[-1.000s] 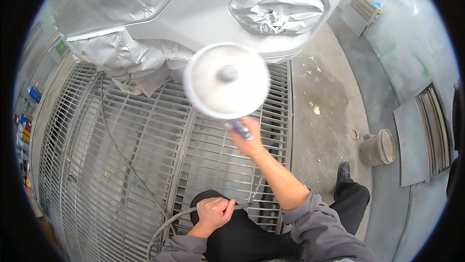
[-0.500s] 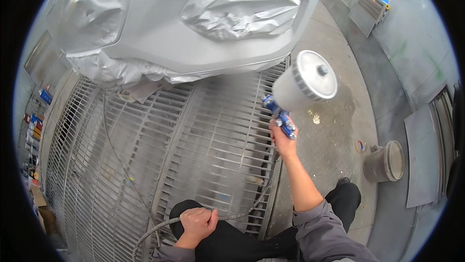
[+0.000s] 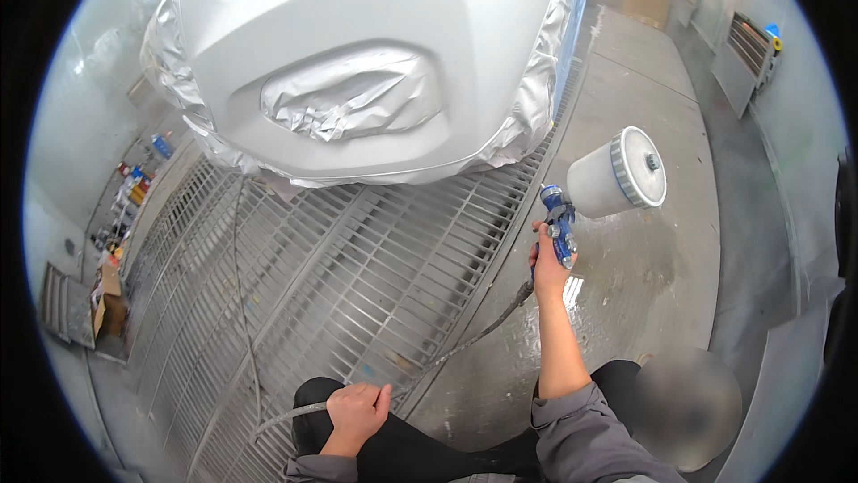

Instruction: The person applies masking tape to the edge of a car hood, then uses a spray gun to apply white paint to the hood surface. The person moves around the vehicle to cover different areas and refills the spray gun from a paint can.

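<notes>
My right hand point(image 3: 549, 264) grips a blue spray gun point(image 3: 557, 219) with a white, lidded paint cup point(image 3: 603, 179) tilted on its side, right of and below a pale grey vehicle bumper point(image 3: 407, 14). The bumper's oval recess and edges are covered with crumpled silver masking point(image 3: 349, 94). A dark hose point(image 3: 500, 318) runs down from the gun, and my left hand point(image 3: 356, 413) is closed around its lower part, over my dark trouser leg at the bottom centre.
Metal floor grating point(image 3: 322, 304) lies under the bumper, with concrete floor point(image 3: 643, 81) to the right. Louvred panels point(image 3: 746, 58) are on the right wall. A cardboard box point(image 3: 112, 300) and assorted containers point(image 3: 138, 184) sit along the left. A blurred round shape fills the lower right.
My view has shifted, showing more of the bumper's side and the far floor. My right hand has moved right with the gun, its cup now more sideways. My left hand stays on the hose.
</notes>
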### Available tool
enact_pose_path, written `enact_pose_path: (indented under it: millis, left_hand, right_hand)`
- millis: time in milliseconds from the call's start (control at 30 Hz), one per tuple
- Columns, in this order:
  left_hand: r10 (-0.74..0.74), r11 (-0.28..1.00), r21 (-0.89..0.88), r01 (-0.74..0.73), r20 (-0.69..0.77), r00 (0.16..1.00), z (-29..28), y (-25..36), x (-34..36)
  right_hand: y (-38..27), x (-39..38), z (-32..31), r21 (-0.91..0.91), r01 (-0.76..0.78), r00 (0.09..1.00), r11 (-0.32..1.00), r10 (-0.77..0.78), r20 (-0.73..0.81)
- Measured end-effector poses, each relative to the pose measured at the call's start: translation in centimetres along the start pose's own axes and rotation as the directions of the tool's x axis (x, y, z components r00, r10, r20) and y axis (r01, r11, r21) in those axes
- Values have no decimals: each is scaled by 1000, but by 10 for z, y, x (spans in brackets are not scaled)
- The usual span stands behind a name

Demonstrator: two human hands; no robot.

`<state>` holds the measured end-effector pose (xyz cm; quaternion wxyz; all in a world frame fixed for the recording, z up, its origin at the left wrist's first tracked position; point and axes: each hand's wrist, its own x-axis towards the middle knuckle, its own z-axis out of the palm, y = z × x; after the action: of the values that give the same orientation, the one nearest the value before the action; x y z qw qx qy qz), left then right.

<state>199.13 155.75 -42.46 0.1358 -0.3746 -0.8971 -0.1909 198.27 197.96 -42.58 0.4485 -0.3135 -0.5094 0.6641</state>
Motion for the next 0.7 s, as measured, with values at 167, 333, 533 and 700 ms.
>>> enact_pose_path:
  millis: [167, 333, 533, 700]
  left_hand:
    - [-136, 985, 127, 117, 157, 978, -26, 89, -28]
    - [-214, 963, 202, 178, 173, 961, -120, 156, -33]
    - [-169, 969, 207, 137, 143, 975, -169, 197, 1]
    - [-373, 888, -82, 453, 447, 813, -145, 240, 1]
  right_hand:
    - [-22, 30, -34, 121, -54, 996, 991, 44, 81]
    - [-66, 37, -54, 245, -216, 967, 945, 173, 185]
    - [-155, 62, -76, 322, -172, 952, 931, 73, 297]
    - [-252, 111, -79, 120, -6, 872, 993, -54, 487]
